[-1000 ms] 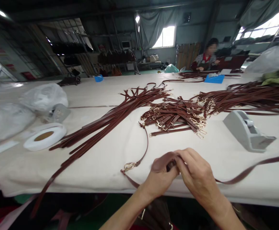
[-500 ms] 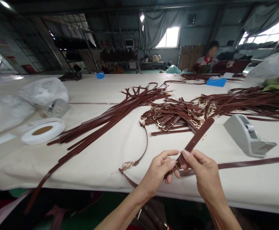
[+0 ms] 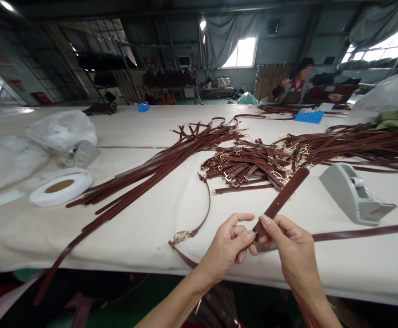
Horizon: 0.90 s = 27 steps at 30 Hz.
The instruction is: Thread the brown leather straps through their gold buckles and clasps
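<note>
Two hands: left hand (image 3: 226, 246) and right hand (image 3: 289, 248) are pinched around the near end of a brown leather strap (image 3: 282, 199), held just above the white table's edge (image 3: 144, 237).
Strap end: tilted up towards a pile of short brown straps with gold buckles (image 3: 250, 165).
Right side: a grey tape dispenser (image 3: 354, 193) is parked near.
Left side: a white tape roll (image 3: 60, 187) is left well apart.

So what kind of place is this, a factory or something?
Probably a leather-goods workshop: bundles of brown straps and a pile of short straps with gold buckles cover a long white worktable, and bags hang on racks behind.
</note>
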Available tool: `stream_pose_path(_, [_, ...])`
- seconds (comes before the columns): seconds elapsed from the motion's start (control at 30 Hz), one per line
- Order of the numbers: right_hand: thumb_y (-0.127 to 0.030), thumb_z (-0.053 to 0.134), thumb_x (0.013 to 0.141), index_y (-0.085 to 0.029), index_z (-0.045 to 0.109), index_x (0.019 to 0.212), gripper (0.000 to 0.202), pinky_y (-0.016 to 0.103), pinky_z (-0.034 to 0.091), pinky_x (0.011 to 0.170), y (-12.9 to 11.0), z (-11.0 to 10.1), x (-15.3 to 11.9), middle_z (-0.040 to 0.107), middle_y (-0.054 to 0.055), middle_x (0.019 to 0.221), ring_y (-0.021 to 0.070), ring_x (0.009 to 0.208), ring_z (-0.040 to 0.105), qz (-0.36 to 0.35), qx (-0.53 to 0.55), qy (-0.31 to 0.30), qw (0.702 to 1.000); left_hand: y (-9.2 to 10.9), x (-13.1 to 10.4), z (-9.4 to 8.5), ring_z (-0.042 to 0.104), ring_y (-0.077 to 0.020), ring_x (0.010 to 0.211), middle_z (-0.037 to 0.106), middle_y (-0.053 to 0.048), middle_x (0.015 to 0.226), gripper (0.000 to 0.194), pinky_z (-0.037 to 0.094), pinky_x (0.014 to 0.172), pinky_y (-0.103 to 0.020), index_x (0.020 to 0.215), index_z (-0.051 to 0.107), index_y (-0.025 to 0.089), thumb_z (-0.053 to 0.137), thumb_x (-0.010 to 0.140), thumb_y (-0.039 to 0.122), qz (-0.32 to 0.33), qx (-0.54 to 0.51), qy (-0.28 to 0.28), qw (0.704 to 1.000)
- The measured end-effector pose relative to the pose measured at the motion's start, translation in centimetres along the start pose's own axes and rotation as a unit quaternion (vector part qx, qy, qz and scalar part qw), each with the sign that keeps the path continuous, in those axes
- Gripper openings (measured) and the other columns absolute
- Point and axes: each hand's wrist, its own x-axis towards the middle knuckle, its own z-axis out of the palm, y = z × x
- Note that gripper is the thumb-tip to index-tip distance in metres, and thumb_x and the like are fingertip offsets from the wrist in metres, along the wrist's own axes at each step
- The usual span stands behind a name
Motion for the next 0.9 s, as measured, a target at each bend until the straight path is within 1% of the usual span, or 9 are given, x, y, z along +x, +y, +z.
stream_pose_path(0.2, [-0.054,0.070,0.083,-0.019,0.064,0.062,0.041,0.025,0.051,0.054,-0.4,0.2,-0.5,0.062,0.002,0.055,0.0153,0.055,0.057,-0.029,-0.047,0.021,0.998,0.1,-0.3,0.4,0.035,-0.0058,0.044,0.061,0.003,0.064,0.039,0.023,0.043,-0.020,0.120,0.054,0.016,0.063,0.090,0.040,0.018,0.007,0.035,0.999])
stream_pose_path(0.3, [-0.042,0.063,0.092,-0.020,0.061,0.064,0.036,0.024,0.048,0.053,0.2,0.7,-1.1,0.062,0.001,0.055,0.0138,0.052,0.057,-0.139,-0.158,0.050,0.976,-0.1,-0.2,0.7,0.034,-0.0056,0.045,0.060,0.004,0.064,0.037,0.023,0.043,-0.020,0.118,0.054,0.016,0.063,0.090,0.038,0.025,0.017,0.048,0.998])
stream_pose_path(0.33, [-0.034,0.060,0.095,-0.020,0.063,0.069,0.029,0.025,0.047,0.054,0.6,0.9,-1.3,0.062,0.001,0.056,0.0139,0.052,0.057,-0.215,-0.214,0.058,0.951,-0.3,-0.1,0.7,0.033,-0.0053,0.044,0.059,0.004,0.063,0.037,0.022,0.043,-0.020,0.117,0.054,0.016,0.063,0.090,0.040,0.024,0.014,0.047,0.999])
stream_pose_path(0.4, [-0.016,0.057,0.095,-0.017,0.068,0.089,0.012,0.029,0.047,0.059,1.5,1.4,-1.7,0.066,0.003,0.063,0.0164,0.056,0.059,-0.387,-0.317,0.071,0.863,-0.9,0.3,0.7,0.031,-0.0051,0.042,0.053,0.008,0.057,0.042,0.021,0.042,-0.020,0.113,0.054,0.016,0.067,0.087,0.046,0.024,-0.007,0.046,0.999])
stream_pose_path(0.47, [-0.003,0.056,0.090,-0.011,0.065,0.111,0.023,0.033,0.048,0.064,2.4,1.6,-1.9,0.070,0.008,0.074,0.0202,0.065,0.062,-0.503,-0.370,0.076,0.777,-1.5,0.6,0.8,0.028,-0.0053,0.040,0.044,0.011,0.053,0.049,0.019,0.041,-0.020,0.111,0.053,0.016,0.070,0.083,0.052,0.026,-0.029,0.046,0.998])
stream_pose_path(0.5, [0.000,0.056,0.089,-0.009,0.062,0.116,0.029,0.033,0.049,0.065,2.8,1.6,-2.0,0.072,0.010,0.079,0.0210,0.068,0.063,-0.524,-0.372,0.074,0.763,-1.6,0.7,0.7,0.027,-0.0056,0.041,0.040,0.012,0.052,0.051,0.019,0.041,-0.021,0.111,0.052,0.017,0.071,0.082,0.053,0.023,-0.034,0.047,0.998])
stream_pose_path(0.67, [0.000,0.057,0.090,-0.017,0.066,0.106,0.025,0.030,0.053,0.068,3.0,0.7,-2.1,0.070,0.005,0.079,0.0182,0.072,0.065,-0.443,-0.282,0.063,0.849,-0.7,0.5,0.5,0.032,-0.0062,0.046,0.053,0.007,0.063,0.041,0.020,0.044,-0.022,0.111,0.050,0.017,0.066,0.086,0.046,-0.013,-0.018,0.010,1.000])
stream_pose_path(0.8, [0.003,0.055,0.089,-0.019,0.064,0.121,0.040,0.036,0.055,0.086,3.3,1.3,-2.6,0.070,0.013,0.112,0.0225,0.101,0.065,-0.465,-0.247,0.046,0.849,0.4,0.4,0.0,0.039,-0.0075,0.059,0.053,0.003,0.081,0.047,0.026,0.054,-0.023,0.117,0.052,0.019,0.074,0.080,0.039,-0.014,-0.034,-0.036,0.999])
stream_pose_path(0.9, [0.001,0.056,0.089,-0.021,0.065,0.121,0.040,0.037,0.056,0.085,4.2,1.9,-3.1,0.067,0.011,0.112,0.0222,0.103,0.062,-0.445,-0.217,0.058,0.867,0.6,0.4,-0.6,0.038,-0.0078,0.060,0.052,0.004,0.081,0.049,0.027,0.054,-0.023,0.120,0.051,0.020,0.075,0.080,0.036,-0.020,-0.021,-0.071,0.997])
